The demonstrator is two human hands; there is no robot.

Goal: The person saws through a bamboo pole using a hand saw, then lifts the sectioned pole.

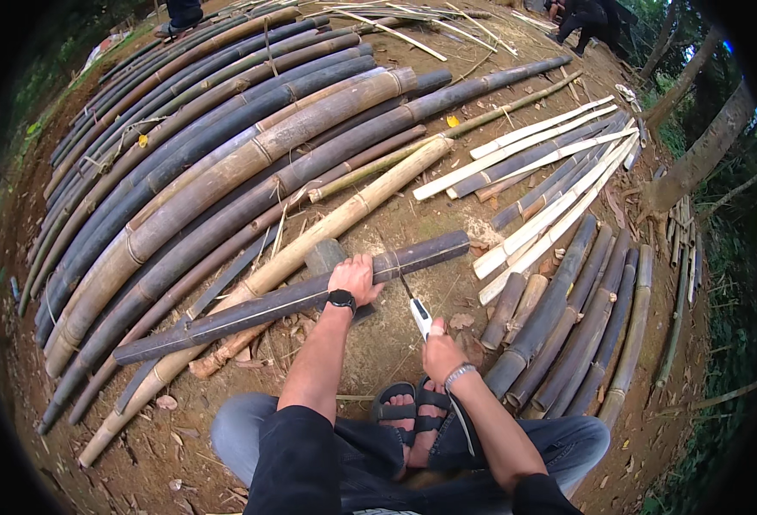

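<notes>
A dark bamboo pole lies slantwise in front of me, across a pale bamboo pole and a short block. My left hand grips the dark pole from above, right of its middle, with a watch on that wrist. My right hand is closed around the white handle of a hand saw. The saw's thin dark blade reaches up to the pole, a little right of my left hand. How deep the blade sits in the bamboo cannot be made out.
Long bamboo poles lie stacked at the left. Split pale strips fan out at the right, above shorter bamboo lengths. My sandalled feet are close below the saw. A tree trunk stands at the right; two people are far off.
</notes>
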